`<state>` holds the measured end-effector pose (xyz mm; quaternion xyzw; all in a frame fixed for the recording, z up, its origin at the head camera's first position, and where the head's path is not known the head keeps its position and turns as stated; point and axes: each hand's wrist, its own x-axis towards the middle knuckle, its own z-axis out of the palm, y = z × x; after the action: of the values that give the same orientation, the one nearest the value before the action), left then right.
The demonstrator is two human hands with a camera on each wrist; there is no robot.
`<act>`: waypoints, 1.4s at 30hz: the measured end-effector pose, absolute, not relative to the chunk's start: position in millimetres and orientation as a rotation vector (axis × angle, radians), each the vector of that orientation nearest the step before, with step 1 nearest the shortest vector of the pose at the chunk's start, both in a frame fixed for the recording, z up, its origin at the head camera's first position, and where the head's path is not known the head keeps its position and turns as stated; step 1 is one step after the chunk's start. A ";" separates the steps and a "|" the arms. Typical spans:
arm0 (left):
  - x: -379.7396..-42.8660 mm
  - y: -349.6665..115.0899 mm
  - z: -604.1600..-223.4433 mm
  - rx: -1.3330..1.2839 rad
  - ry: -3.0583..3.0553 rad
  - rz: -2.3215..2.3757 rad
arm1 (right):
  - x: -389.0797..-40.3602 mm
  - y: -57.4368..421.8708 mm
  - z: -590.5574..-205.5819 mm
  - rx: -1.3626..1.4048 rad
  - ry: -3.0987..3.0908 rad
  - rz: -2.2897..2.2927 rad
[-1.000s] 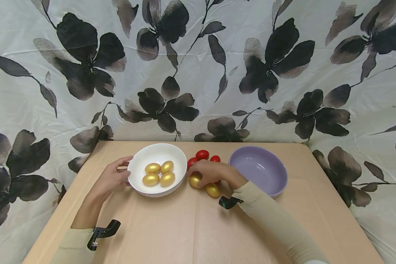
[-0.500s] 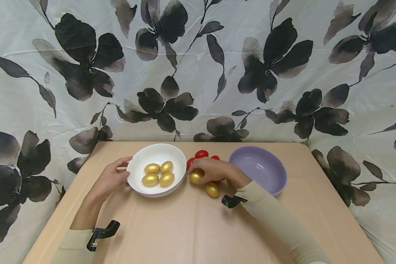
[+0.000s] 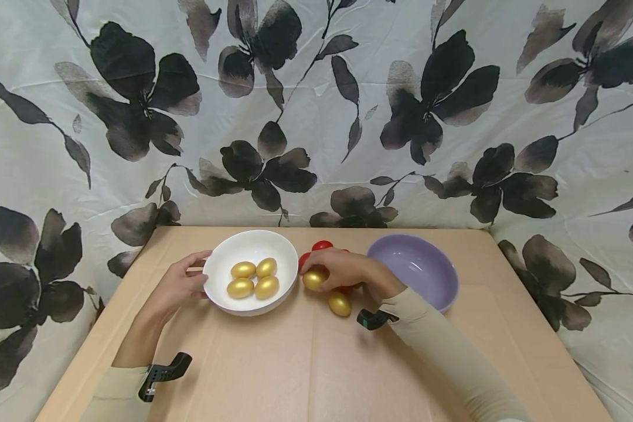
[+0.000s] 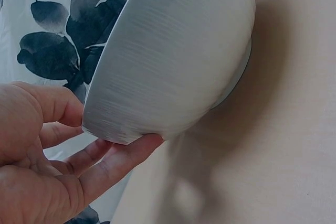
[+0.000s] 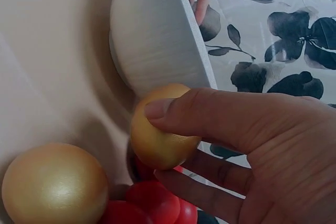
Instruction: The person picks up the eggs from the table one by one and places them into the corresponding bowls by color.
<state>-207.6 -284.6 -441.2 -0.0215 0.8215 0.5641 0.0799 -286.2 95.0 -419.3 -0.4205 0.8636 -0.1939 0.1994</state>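
My left hand (image 3: 181, 279) holds the white bowl (image 3: 218, 300) at its left side, with fingertips at the rim and on the outer wall. Several golden eggs (image 3: 244, 269) lie in that bowl. Just right of it, my right hand (image 3: 343, 268) pinches another golden egg (image 5: 163, 135) between thumb and fingers, over a group of red eggs (image 3: 322, 245) that the hand partly hides. A loose golden egg (image 3: 339, 303) rests on the table below the hand.
A purple bowl (image 3: 414, 272) with nothing visible inside stands to the right, partly behind the right forearm. Wooden table (image 3: 253, 369) lies under everything, and a floral cloth (image 3: 348, 146) hangs behind its back edge. Both wrists wear black straps (image 3: 163, 372).
My right hand, with the golden egg, has shifted slightly up and to the right in the head view. The left hand and both bowls stay in place.
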 end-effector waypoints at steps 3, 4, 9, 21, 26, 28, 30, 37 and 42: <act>-207.4 -284.7 -440.6 -0.061 2.453 1.693 | -286.8 94.7 -416.8 -1.192 2.417 -0.545; -207.4 -284.7 -440.5 -0.060 2.452 1.694 | -287.0 94.7 -416.0 -1.202 2.415 -0.550; -207.2 -284.9 -440.6 -0.057 2.458 1.687 | -288.9 95.8 -411.3 -1.238 2.416 -0.562; -206.7 -284.7 -438.8 -0.056 2.460 1.682 | -293.2 96.8 -394.0 -1.349 2.378 -0.611; -207.6 -284.9 -438.5 -0.061 2.470 1.668 | -295.7 94.8 -390.2 -1.350 2.350 -0.643; -208.2 -285.1 -438.8 -0.060 2.469 1.665 | -295.8 93.2 -388.3 -1.334 2.348 -0.648; -208.6 -285.2 -439.0 -0.057 2.468 1.663 | -296.1 91.2 -386.8 -1.328 2.343 -0.653; -209.3 -285.4 -439.2 -0.041 2.470 1.662 | -296.8 84.6 -380.9 -1.364 2.348 -0.660; -208.7 -286.1 -439.2 -0.021 2.486 1.663 | -298.4 79.1 -377.9 -1.406 2.361 -0.633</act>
<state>-208.7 -286.1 -439.2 -0.0071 0.8289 0.5544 0.0750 -298.4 79.1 -377.9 -0.4921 0.8264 -0.2217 0.1603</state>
